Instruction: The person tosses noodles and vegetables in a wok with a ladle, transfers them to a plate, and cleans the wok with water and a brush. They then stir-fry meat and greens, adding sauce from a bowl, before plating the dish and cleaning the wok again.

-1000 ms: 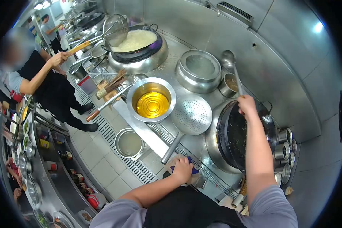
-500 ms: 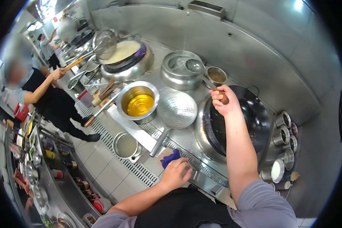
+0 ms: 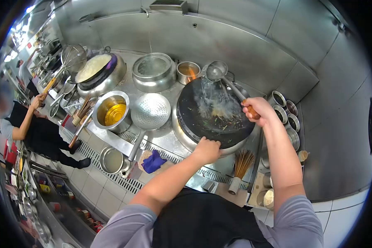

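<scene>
My right hand (image 3: 258, 110) is closed around the wooden handle of a metal ladle (image 3: 217, 71), its bowl over the far edge of the wok. Steam or splashing liquid blurs the air below the ladle. The black wok (image 3: 198, 124) sits on its burner with small food scraps on its inner surface. At the wok's near rim my left hand (image 3: 207, 150) is closed on the edge; whether it has a small loop handle there is hidden by the fingers. Left of the wok lies a perforated strainer (image 3: 151, 110), handle toward me. A blue cloth (image 3: 153, 162) rests near that handle.
Yellow oil fills part of a pot (image 3: 110, 91) at left. A lidless round vessel (image 3: 153, 78) and a small pot (image 3: 189, 73) with an orange glow stand behind. A bamboo brush (image 3: 242, 165) and several metal containers (image 3: 292, 138) are at right. A co-worker (image 3: 33, 128) works at left.
My left hand has moved from beside the blue cloth to the wok's near rim and closed. The ladle has come over the wok, where steam and splashing now show. The view has swung right.
</scene>
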Available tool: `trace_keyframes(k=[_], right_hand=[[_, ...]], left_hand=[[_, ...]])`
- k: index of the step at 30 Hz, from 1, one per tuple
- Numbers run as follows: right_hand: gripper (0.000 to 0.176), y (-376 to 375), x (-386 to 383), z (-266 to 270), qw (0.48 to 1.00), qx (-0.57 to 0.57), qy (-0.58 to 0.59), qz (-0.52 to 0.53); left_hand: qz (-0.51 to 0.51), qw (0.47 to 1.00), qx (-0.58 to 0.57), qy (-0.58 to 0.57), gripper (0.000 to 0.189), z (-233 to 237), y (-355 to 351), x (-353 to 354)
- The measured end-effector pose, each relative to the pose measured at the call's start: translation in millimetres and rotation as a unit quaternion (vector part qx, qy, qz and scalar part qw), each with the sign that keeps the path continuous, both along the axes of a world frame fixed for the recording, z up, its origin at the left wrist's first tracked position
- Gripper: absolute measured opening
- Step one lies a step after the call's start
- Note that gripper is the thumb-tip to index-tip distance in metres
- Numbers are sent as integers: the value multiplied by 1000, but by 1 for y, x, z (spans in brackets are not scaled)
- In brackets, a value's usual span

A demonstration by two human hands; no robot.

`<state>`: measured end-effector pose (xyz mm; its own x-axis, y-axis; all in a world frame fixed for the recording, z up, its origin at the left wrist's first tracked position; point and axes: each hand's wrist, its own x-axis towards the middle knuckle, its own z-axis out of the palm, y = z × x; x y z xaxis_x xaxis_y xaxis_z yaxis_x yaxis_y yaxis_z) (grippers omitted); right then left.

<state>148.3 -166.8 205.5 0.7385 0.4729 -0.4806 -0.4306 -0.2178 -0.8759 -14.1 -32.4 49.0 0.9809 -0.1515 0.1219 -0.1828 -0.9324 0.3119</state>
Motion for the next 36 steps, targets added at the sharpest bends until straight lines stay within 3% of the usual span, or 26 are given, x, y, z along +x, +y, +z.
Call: trace_keyframes(k=[4, 7, 8, 9, 10, 12, 14, 18, 21, 23, 24, 26, 27, 29, 30, 33, 36], right_hand=[[12, -29, -15, 10, 942, -221, -248, 54], [11, -4, -25, 14, 884, -268, -377, 63], [11, 13, -25, 13, 893, -226, -385, 53], [10, 29, -13, 1, 919, -167, -354, 35], [8, 54, -13, 1, 951, -117, -284, 25], [7, 108, 1, -7, 961, -61, -265, 56], [3, 161, 19, -23, 973, -3, -216, 80], [5, 275, 44, -71, 963, -48, -228, 136], [10, 337, 48, -121, 946, -119, -281, 105], [9, 351, 45, -122, 948, -148, -226, 167], [9, 357, 66, -136, 966, -114, -144, 185], [10, 360, 90, -133, 979, 19, 68, 190], [14, 358, 100, -130, 960, 93, 189, 182], [31, 347, 103, -119, 933, 182, 280, 132], [41, 339, 108, -119, 920, 219, 290, 147], [36, 294, 100, -105, 903, 280, 300, 131], [39, 230, 70, -70, 888, 311, 310, 139]], left_hand=[[35, 999, 1, -19, 32, 9, 9, -10], [-6, 1000, -5, -18, 26, -3, 15, -7], [-1, 999, 0, -42, 24, -15, 13, -5], [13, 1000, 17, 5, 23, -2, 15, -10], [23, 998, -32, -43, 26, -8, 13, -16], [-19, 981, -113, -156, 38, 9, 25, -41], [9, 976, -146, -159, 39, 23, 42, -66], [110, 965, -220, -94, 36, 12, 85, -135], [231, 948, -211, -53, 33, -8, 114, -205], [308, 921, -235, 30, 30, -25, 120, -249], [348, 905, -239, 50, 28, -25, 121, -269], [413, 874, -252, 51, 24, -32, 120, -301], [444, 859, -251, 45, 24, -38, 117, -313], [471, 842, -259, 48, 25, -33, 116, -326], [473, 840, -261, 49, 25, -30, 115, -327], [469, 841, -265, 54, 25, -21, 118, -318], [416, 876, -243, 30, 25, -15, 122, -299]])
